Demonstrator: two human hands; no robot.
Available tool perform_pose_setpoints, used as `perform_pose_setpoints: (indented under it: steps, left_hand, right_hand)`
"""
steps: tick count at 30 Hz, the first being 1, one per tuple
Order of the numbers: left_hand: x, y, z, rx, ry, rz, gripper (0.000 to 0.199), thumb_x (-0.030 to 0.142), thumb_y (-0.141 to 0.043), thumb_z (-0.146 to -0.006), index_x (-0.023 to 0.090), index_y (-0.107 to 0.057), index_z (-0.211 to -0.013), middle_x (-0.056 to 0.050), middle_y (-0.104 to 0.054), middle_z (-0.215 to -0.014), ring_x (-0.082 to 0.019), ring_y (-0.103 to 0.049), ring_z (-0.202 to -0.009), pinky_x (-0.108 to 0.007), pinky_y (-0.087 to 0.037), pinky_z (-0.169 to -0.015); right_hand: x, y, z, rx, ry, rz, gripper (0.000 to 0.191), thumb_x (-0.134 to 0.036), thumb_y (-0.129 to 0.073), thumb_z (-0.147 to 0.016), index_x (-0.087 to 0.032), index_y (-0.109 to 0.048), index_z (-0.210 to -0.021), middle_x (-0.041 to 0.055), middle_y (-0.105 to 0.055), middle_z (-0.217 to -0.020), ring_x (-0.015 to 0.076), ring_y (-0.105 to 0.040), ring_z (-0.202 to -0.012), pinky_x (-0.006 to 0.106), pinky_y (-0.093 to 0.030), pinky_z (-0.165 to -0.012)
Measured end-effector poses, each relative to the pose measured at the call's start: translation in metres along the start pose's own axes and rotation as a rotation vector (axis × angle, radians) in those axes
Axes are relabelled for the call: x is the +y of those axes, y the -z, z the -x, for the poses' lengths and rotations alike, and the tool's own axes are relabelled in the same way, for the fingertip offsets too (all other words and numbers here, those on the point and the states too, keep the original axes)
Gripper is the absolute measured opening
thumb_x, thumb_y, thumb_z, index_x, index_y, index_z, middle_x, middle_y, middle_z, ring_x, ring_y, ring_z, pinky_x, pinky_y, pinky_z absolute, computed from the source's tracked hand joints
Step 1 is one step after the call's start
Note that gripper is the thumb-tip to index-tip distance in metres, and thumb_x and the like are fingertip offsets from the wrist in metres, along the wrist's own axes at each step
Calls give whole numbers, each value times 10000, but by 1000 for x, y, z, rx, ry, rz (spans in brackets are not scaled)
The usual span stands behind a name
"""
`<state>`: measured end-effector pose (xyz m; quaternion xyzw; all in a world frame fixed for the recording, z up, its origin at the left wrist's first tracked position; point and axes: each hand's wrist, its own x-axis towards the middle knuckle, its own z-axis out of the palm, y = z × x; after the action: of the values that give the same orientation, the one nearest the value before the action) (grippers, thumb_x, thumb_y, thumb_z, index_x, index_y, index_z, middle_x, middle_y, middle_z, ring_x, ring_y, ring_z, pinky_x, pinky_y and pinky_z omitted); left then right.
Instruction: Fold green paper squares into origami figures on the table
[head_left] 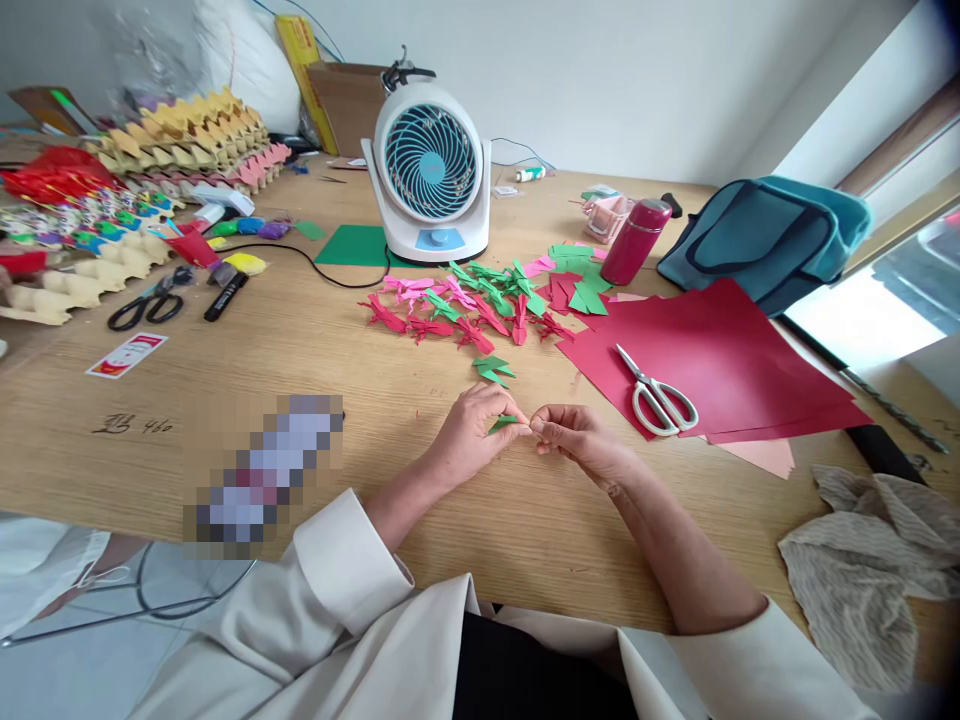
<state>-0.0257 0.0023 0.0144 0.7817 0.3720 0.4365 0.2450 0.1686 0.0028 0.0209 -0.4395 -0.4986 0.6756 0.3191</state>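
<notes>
My left hand [484, 425] is closed in a pinch on a small piece of green paper [504, 424], most of it covered by the fingers. Fingertip to fingertip with it, my right hand [574, 438] pinches at the paper's right end, whose tip is hidden. Just beyond my hands lies a cut green paper shape [493, 370]. Farther back, several folded red paper figures [429, 328] and green paper figures [491, 290] are heaped with pink ones [409, 288]. White-handled scissors [660, 395] rest on red paper sheets [731, 350] to the right.
A white fan [431, 165] stands at the back, with a red bottle [636, 242] and a teal bag [765, 240] to its right. Black scissors [150, 300], a marker [225, 297] and egg cartons [112, 270] lie left. A crumpled cloth [870, 570] is at the near right.
</notes>
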Motion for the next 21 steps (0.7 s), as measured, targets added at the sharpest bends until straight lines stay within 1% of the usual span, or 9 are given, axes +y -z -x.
perform_pose_setpoints:
  steps: [4,8,11,15,18,21]
  left_hand:
    - [1,2,0,-15,-99,-118,148,278,-697,-879,177,-654,-780,-17,-660,-794,-172,-566,-821,-313,-412,-797]
    - [5,5,-1,-48,-150,-243,195,320,-661,-904,181,-637,-769,-19,-661,-783,-182,-536,-822,-339,-407,-847]
    - [7,6,-2,-82,-164,-311,216,338,-616,-930,188,-624,-775,-23,-660,-805,-187,-530,-837,-375,-397,-938]
    - [10,8,-1,-130,-172,-378,193,319,-573,-948,200,-620,-803,-25,-662,-839,-194,-536,-873,-424,-345,-1056]
    - [11,8,-1,-143,-175,-405,176,303,-554,-952,203,-615,-821,-25,-666,-851,-195,-536,-881,-437,-323,-1088]
    - [12,8,0,-115,-155,-418,148,283,-557,-942,204,-601,-825,-27,-662,-852,-201,-533,-886,-438,-332,-1082]
  right_hand:
    - [2,3,0,-40,36,16,372,-526,-809,-683,-175,-696,-739,-5,-558,-704,110,-493,-664,243,-453,-652]
    - [1,4,1,-62,53,45,359,-523,-792,-707,-180,-688,-741,-3,-562,-716,117,-489,-674,255,-457,-666]
    - [-3,2,2,-67,43,77,368,-531,-785,-706,-179,-679,-734,-4,-552,-701,122,-482,-666,261,-449,-655]
    - [-7,0,3,-64,36,105,396,-551,-784,-691,-177,-657,-709,-6,-537,-681,123,-472,-663,261,-446,-648]
    - [-8,2,4,-56,46,133,399,-552,-779,-697,-172,-661,-723,-3,-552,-692,121,-476,-666,263,-433,-652]
    - [-9,4,4,7,84,187,389,-549,-757,-725,-174,-655,-741,-8,-548,-691,118,-466,-647,267,-405,-634]
